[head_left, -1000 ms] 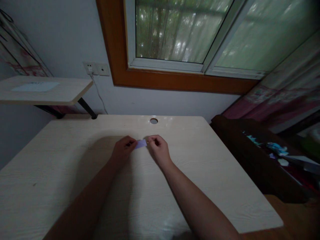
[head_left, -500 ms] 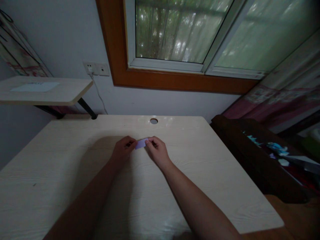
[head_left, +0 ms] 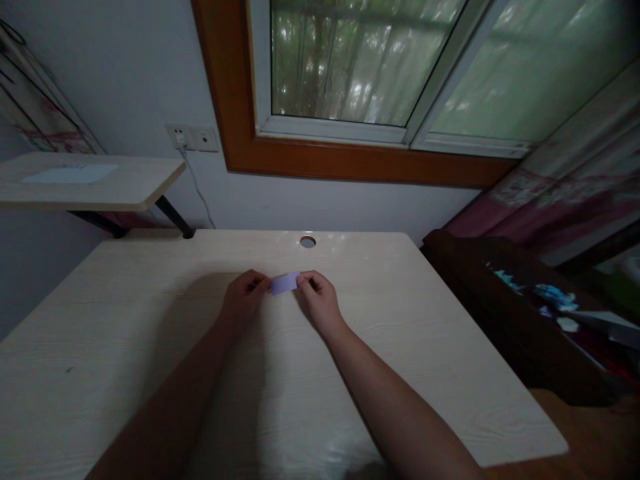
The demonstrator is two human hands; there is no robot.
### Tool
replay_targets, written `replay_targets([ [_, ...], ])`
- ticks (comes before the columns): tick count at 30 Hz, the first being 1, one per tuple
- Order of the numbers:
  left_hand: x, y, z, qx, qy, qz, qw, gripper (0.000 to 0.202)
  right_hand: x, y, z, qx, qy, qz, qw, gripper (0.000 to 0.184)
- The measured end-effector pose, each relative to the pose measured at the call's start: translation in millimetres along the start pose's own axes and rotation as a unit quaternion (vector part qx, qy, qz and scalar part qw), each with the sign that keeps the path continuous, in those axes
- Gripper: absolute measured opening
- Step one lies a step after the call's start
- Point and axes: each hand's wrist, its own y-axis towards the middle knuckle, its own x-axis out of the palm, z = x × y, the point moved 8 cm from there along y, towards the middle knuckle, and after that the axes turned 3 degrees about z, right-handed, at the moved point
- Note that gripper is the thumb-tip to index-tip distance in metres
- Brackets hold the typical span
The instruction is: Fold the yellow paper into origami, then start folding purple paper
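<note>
A small purple piece of paper point(head_left: 285, 283) is stretched between my two hands, over the far middle part of the pale wooden desk point(head_left: 390, 320). My left hand point(head_left: 245, 293) pinches its left end between thumb and fingers. The right end sits between the thumb and fingers of my right hand point(head_left: 319, 295). The strip tilts slightly, its right end higher in the picture. Its ends are partly hidden by my fingertips.
Behind my hands the desk has a round cable hole point(head_left: 308, 242). A raised shelf point(head_left: 145, 180) with a white sheet point(head_left: 75, 174) stands at the left. Right of the desk is a dark wooden piece of furniture point(head_left: 480, 307) with various items on it.
My hands have moved slightly apart, the left a little left and the right a little right. More of the purple paper now shows between them.
</note>
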Motion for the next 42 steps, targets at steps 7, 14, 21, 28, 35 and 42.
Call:
replay_targets([
  [7, -1.9, 1.7, -3.6, -0.009, -0.039, 0.014, 0.999, 0.019, -2.7, 0.8, 4.3, 0.024, 0.025, 0.016, 0.999, 0.023],
  [14, -3.6, -3.8, 14.7, 0.064, -0.013, 0.042, 0.997, 0.017, -3.1, 0.4, 2.3, 0.028, 0.014, 0.013, 0.999, 0.023],
  [21, 16.6, -11.3, 31.4, 0.228, 0.1, -0.018, 0.968, 0.033, -0.9, 0.7, -0.2, 0.029, 0.007, -0.003, 1.0, 0.024],
  [28, 22.3, -13.4, 29.6, 0.253, 0.16, -0.02, 0.954, 0.039, -0.2, 0.0, 0.4, 0.027, 0.006, -0.009, 1.0, 0.022],
  [35, 21.3, -12.4, 30.8, 0.255, 0.168, -0.017, 0.952, 0.037, 1.0, 0.3, -0.9, 0.027, 0.002, -0.013, 1.0, 0.023],
  [42, 14.9, -7.5, 23.7, 0.186, 0.119, -0.006, 0.975, 0.035, 5.4, -2.2, -9.8, -0.011, 0.003, -0.05, 0.999, 0.029],
])
